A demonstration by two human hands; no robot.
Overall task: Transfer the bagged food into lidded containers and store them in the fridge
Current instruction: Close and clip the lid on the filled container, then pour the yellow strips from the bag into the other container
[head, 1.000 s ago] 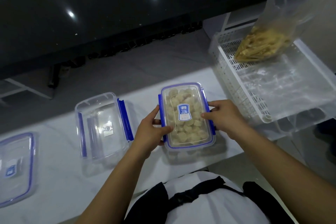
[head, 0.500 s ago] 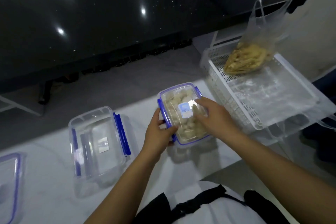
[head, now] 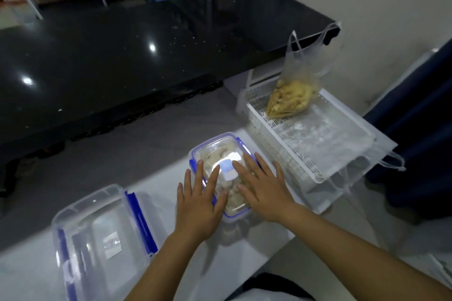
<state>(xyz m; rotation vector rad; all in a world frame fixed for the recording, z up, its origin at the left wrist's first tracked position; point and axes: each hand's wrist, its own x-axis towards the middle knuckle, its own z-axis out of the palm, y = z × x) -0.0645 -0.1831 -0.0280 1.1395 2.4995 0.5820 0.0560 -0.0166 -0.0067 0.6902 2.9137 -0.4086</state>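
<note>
the filled container is kept on the white counter, apparently so its lid can be pressed down to seal. the left hand and right hand are laid flat on the lid, fingers spread straight and nothing gripped. the bagged food is left in the white tray, well apart.

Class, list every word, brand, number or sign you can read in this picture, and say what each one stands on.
None can be read.
Blue-and-white sticker on the lid of the filled container: print too blurred to read.
Pale label seen in the empty container: no lettering can be made out.
Bag of food in the white basket: no print visible.
</note>
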